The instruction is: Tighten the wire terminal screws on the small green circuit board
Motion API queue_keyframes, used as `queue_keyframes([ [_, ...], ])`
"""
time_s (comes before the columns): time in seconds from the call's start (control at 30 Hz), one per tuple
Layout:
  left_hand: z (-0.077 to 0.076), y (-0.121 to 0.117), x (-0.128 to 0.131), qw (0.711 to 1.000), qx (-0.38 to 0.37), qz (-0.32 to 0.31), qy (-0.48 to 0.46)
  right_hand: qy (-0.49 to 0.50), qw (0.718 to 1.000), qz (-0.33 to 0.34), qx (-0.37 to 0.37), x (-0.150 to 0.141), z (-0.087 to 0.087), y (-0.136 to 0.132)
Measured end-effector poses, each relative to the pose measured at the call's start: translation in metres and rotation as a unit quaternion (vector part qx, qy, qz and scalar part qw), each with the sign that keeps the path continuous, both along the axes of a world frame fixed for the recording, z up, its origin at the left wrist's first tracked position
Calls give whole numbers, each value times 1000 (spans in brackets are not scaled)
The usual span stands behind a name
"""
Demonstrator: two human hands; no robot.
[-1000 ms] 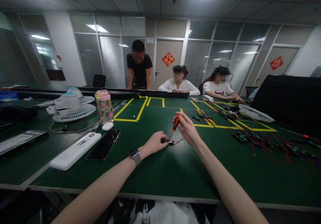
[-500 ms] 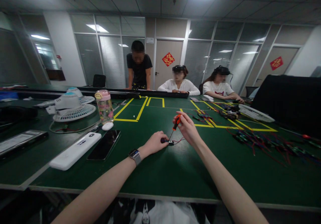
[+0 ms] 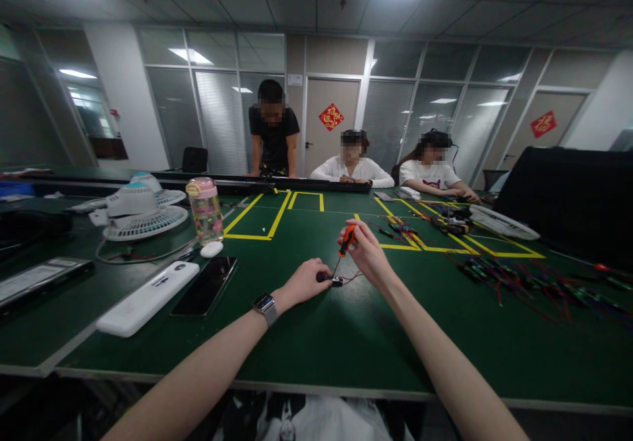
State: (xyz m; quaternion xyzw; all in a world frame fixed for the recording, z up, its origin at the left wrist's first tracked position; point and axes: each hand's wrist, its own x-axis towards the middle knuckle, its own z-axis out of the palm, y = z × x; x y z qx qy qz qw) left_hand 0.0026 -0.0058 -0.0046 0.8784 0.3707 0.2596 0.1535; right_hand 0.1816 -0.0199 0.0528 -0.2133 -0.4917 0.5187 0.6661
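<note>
My right hand [image 3: 368,250] is closed around the orange and black handle of a screwdriver [image 3: 347,240]. The shaft slants down and left, its tip at a small dark circuit board [image 3: 337,282] on the green table. Thin red and dark wires [image 3: 352,277] trail from the board's right side under my right hand. My left hand [image 3: 307,280], with a watch [image 3: 267,307] on the wrist, rests on the table and pinches the board's dark left end. Its fingertips partly hide that end.
Left of my hands lie a black phone [image 3: 205,287], a white oblong device [image 3: 149,298], a bottle [image 3: 206,213] and white fan parts [image 3: 143,213]. Bundles of wired boards [image 3: 519,276] lie right. Yellow tape [image 3: 247,236] marks the table. Three people are across it.
Almost nothing differs. The screwdriver handle and my right hand have shifted very slightly left; my left hand stays on the board.
</note>
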Motion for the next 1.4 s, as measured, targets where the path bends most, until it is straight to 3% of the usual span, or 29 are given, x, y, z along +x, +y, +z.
queue_keyframes([
  [0.33, -1, 2, 0, 1000, 2, -5, -3, -49, 994, -93, 28, 1, -1, 1],
  [0.53, 2, -1, 1, 1000, 1, -1, -6, -14, 1000, -24, 10, -2, 1, -2],
  [1.23, 7, -5, 1, 1000, -16, 3, -1, -22, 997, -70, 15, 1, -1, 1],
  [1.4, 5, -4, 1, 1000, -7, -3, 1, -9, 1000, -26, 6, 1, 1, -2],
])
